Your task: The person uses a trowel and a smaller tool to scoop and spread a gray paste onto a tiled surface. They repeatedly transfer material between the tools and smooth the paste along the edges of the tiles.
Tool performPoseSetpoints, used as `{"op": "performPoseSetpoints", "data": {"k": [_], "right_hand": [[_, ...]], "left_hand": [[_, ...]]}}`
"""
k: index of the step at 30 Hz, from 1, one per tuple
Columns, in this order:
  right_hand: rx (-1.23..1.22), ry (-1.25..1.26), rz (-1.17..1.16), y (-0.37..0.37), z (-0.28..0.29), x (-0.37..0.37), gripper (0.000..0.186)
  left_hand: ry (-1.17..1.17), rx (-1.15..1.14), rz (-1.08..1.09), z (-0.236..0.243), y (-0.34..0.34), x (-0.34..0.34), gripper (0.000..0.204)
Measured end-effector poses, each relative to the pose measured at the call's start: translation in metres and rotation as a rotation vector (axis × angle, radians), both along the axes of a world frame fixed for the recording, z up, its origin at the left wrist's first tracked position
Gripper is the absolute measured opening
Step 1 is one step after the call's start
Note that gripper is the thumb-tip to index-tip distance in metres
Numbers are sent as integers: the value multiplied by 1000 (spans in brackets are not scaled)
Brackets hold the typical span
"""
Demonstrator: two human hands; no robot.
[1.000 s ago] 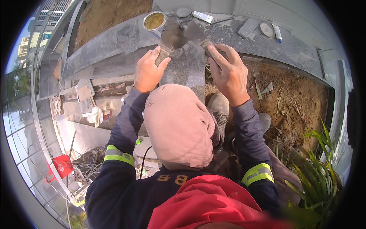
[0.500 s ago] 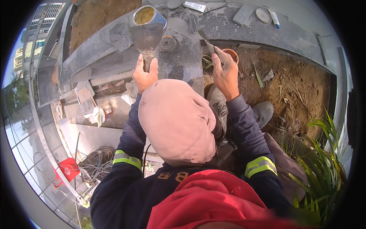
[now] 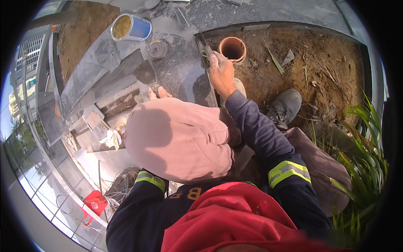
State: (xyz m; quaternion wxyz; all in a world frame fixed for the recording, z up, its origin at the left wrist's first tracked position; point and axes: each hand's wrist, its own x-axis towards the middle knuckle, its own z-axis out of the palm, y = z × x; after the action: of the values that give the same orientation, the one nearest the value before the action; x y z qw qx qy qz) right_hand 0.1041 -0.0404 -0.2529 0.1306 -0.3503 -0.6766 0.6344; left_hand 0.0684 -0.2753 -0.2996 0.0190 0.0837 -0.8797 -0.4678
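Observation:
My left hand [image 3: 159,92] is mostly hidden behind my bent knee; only its fingertips show, around the handle of a wide putty knife [image 3: 145,72]. That knife's broad grey blade points up and away, over the edge of the stone slab [image 3: 178,69]. With its fingers closed, my right hand [image 3: 222,75] grips a narrow putty knife [image 3: 203,40], whose thin blade is at the slab's right edge, beside the soil bed. An orange-brown pipe [image 3: 232,48] stands open-ended in the soil just right of this hand.
A blue-and-white can [image 3: 140,28] of yellowish paste lies tilted at the upper left. Near it is a round grey lid-like piece [image 3: 157,49]. My shoe [image 3: 284,107] rests on the soil [image 3: 331,75]; leafy plants [image 3: 365,176] crowd the right. Cables and a red object [image 3: 95,203] lie lower left.
My left hand and the wide putty knife have dropped lower, behind my knee. My right hand has shifted left with the narrow knife to the slab's edge, uncovering the pipe. The view has shifted.

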Motion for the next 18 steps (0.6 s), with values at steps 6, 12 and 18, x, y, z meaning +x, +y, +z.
{"op": "performPoseSetpoints", "data": {"k": [6,12,18], "right_hand": [[-12,38,-28,-19,-21,-7,31],[182,66,-12,-28,-41,-14,35],[135,62,148,0,-30,-14,38]], "left_hand": [[-19,-10,104,23,21,6,34],[-3,46,81,18,15,2,30],[-29,33,102,21,18,6,41]]}}
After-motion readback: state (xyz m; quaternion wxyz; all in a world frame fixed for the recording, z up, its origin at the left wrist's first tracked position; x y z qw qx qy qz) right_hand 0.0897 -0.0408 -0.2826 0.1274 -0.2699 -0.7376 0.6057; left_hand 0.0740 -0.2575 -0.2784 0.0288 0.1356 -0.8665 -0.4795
